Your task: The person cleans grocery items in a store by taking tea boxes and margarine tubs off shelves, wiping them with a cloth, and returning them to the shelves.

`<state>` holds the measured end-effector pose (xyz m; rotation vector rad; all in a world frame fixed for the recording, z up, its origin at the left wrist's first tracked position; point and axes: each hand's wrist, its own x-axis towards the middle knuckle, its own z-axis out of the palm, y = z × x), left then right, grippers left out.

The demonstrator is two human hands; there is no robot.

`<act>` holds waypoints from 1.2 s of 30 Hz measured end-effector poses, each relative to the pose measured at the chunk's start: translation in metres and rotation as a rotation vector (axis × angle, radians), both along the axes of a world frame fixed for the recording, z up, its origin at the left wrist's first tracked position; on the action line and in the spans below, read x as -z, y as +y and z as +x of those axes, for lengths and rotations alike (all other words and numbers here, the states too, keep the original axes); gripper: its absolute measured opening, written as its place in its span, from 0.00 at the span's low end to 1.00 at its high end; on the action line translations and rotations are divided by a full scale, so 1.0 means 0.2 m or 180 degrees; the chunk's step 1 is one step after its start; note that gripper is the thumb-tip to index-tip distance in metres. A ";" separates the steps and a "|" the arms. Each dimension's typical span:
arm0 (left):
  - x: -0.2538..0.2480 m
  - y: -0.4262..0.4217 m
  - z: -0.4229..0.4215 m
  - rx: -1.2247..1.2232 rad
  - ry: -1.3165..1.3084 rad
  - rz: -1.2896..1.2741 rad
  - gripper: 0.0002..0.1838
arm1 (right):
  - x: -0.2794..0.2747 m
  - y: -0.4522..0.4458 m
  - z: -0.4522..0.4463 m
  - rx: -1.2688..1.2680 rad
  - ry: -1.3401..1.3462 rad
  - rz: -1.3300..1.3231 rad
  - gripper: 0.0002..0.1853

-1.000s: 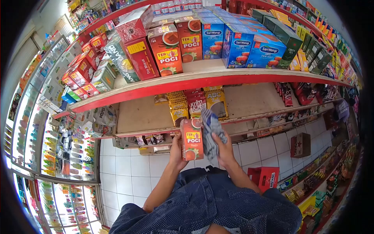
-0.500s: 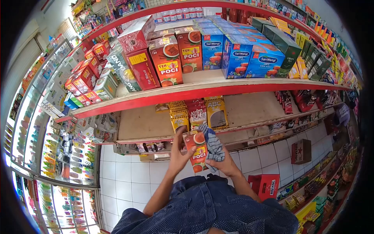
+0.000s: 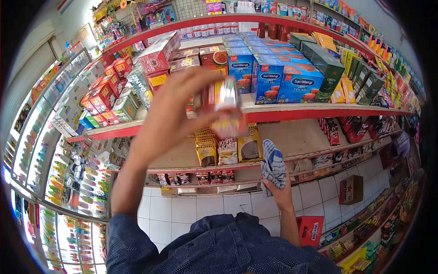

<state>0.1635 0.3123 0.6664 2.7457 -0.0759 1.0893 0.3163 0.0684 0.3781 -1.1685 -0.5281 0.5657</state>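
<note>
My left hand (image 3: 175,109) is raised in front of the tea shelf, its fingers round a red tea box (image 3: 224,107) that is blurred by motion. The hand and box hide part of the row of red tea boxes (image 3: 213,57) behind them. Lower down on the right, my right hand (image 3: 278,189) grips a blue and white striped cloth (image 3: 273,166). Blue SariWangi boxes (image 3: 299,82) stand on the shelf to the right of the held box.
The shelf's red front edge (image 3: 292,112) runs across the view. Below it, yellow ABC packs (image 3: 249,146) and a Krim Kafe pack (image 3: 227,153) stand on a lower shelf. A red Bintang crate (image 3: 311,230) and a brown carton (image 3: 351,190) are on the tiled floor.
My left hand has lifted the red tea box up and away from the cloth, towards the upper shelf. My right hand has moved right with the cloth. The view has shifted slightly.
</note>
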 end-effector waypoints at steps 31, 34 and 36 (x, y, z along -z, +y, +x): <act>-0.10 0.28 0.32 -0.1093 0.0535 0.1456 0.30 | 0.14 -0.10 -0.02 -0.0485 -0.1441 -0.1635 0.35; -0.06 0.34 0.34 -0.1029 0.0529 0.1511 0.33 | 0.17 -0.12 0.00 -0.0480 -0.1495 -0.1624 0.35; -0.04 0.36 0.34 -0.0940 0.0572 0.1366 0.35 | 0.17 -0.13 0.01 -0.0503 -0.1436 -0.1663 0.35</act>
